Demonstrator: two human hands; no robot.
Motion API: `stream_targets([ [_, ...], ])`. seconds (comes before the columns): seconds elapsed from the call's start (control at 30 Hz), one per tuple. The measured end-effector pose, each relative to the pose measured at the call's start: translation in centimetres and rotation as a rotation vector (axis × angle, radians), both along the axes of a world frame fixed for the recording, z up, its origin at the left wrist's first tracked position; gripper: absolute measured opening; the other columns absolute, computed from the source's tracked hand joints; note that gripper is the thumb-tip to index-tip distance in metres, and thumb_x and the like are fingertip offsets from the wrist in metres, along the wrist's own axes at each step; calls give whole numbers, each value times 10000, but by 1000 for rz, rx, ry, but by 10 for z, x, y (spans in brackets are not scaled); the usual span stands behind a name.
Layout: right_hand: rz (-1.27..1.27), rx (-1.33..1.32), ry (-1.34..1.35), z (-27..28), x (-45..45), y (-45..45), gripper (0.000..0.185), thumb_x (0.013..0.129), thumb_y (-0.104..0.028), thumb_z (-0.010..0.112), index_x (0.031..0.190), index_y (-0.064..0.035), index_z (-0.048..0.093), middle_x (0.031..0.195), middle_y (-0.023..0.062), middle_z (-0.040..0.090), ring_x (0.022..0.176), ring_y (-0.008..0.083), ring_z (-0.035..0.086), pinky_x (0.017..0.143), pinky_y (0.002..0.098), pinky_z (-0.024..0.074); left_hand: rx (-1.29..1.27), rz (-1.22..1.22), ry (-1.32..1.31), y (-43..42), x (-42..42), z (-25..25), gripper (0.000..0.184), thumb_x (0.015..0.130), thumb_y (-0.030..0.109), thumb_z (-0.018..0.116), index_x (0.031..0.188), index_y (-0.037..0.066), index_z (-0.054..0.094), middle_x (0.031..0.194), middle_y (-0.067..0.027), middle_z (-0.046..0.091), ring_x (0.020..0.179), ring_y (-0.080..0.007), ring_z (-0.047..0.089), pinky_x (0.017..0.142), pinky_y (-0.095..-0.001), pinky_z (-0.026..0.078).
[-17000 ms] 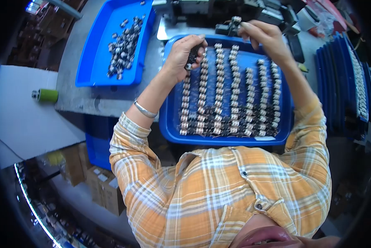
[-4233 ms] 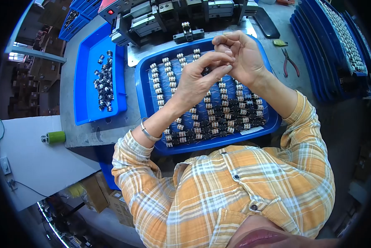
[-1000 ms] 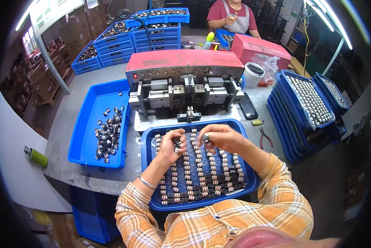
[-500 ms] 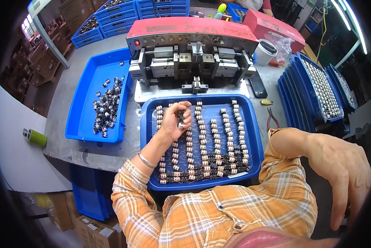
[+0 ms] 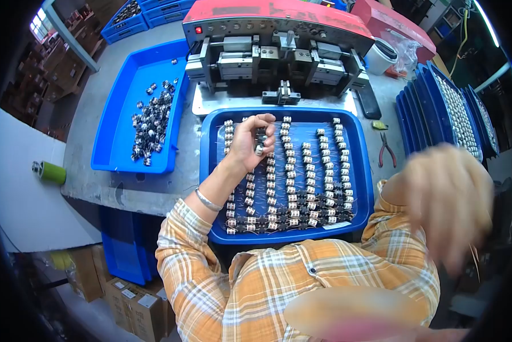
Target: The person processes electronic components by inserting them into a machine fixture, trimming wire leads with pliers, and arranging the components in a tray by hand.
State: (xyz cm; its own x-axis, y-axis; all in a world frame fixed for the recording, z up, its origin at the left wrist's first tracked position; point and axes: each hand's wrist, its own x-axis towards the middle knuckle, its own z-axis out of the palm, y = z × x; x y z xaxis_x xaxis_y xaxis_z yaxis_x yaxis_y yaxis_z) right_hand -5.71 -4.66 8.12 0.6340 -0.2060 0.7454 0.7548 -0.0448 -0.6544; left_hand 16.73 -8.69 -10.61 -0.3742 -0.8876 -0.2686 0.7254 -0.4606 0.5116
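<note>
My left hand, with a metal bangle at its wrist, is curled round a few small black-and-silver parts over the left part of a blue tray. Long rows of the same kind of parts, with thin wires, lie in that tray. Off to the right of the tray my right hand is raised near the camera and smeared by motion, so its fingers and anything in them cannot be made out. Thin wires show just below it.
Behind the tray stands a machine with a red top. Left is a blue bin of loose parts. Right are a phone, red-handled pliers and stacked trays. A green bottle is at far left.
My right hand has left the tray and swung out to the right, now slightly higher than half a second ago. My left hand stays closed over the tray. The view has tilted down since a second ago.
</note>
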Motion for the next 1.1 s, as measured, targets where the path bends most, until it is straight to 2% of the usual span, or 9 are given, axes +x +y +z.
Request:
stream_targets([
  [0.07, -253, 126, 242, -37, -3, -24, 271, 887, -237, 472, 974, 8, 548, 828, 135, 592, 694, 172, 584, 605, 269, 477, -1, -7, 16, -1, 0, -2, 161, 803, 114, 415, 911, 29, 498, 581, -19, 419, 464, -107, 400, 381, -215, 324],
  [0.13, -674, 314, 549, -84, 6, -64, 267, 890, -225, 489, 1030, -5, 546, 830, 94, 596, 680, 133, 577, 635, 234, 471, 15, 1, 3, -2, 0, -1, 154, 807, 111, 418, 910, 28, 498, 575, -16, 411, 462, -105, 396, 383, -214, 324],
  [0.27, -846, 498, 765, -153, 9, -114, 290, 863, -244, 548, 1070, -41, 550, 879, 66, 626, 801, 123, 608, 697, 226, 458, 3, 47, -113, -2, -4, 3, 197, 826, 119, 447, 995, 18, 467, 615, -31, 435, 479, -109, 411, 387, -202, 318],
  [0.37, -975, 386, 758, -166, 19, -129, 278, 850, -226, 567, 1060, -44, 561, 905, 59, 629, 847, 110, 588, 773, 239, 436, 9, 74, -180, -5, -2, 11, 215, 830, 74, 435, 1037, 17, 449, 693, -55, 489, 508, -114, 450, 382, -199, 345],
  [0.5, -1049, 293, 746, -166, 32, -135, 254, 835, -200, 591, 1032, -39, 594, 888, -3, 602, 842, 60, 535, 766, 203, 406, -52, 10, -281, -18, 2, 14, 190, 855, 225, 548, 859, 36, 534, 625, -7, 472, 472, -76, 429, 374, -182, 312],
  [0.63, -1053, 325, 700, -166, 40, -135, 246, 834, -191, 593, 1029, -43, 601, 888, -8, 594, 840, 52, 521, 761, 194, 403, -116, 10, -389, -29, -3, 22, 194, 856, 222, 549, 764, 52, 526, 611, 8, 463, 455, -74, 429, 376, -181, 321],
  [0.87, -1065, 320, 674, -174, 45, -138, 231, 828, -178, 604, 1011, -37, 606, 866, -4, 593, 808, 55, 522, 720, 192, 424, -85, 53, -514, -48, -12, 19, 145, 877, 203, 504, 910, 62, 501, 636, 4, 458, 483, -66, 443, 369, -157, 333],
  [1.03, -1076, 309, 657, -172, 47, -137, 234, 830, -181, 601, 1010, -32, 608, 864, 3, 594, 810, 60, 524, 723, 195, 426, -73, 78, -511, -57, -14, 20, 349, 870, 406, 466, 911, 59, 485, 608, -1, 440, 477, -92, 443, 369, -188, 320],
  [1.1, -1073, 306, 669, -172, 46, -138, 234, 831, -183, 600, 1010, -33, 608, 863, 4, 594, 811, 60, 524, 723, 195, 426, -68, 97, -515, -61, -16, 20, 364, 861, 424, 466, 899, 62, 482, 599, -3, 437, 461, -95, 435, 369, -193, 319],
])
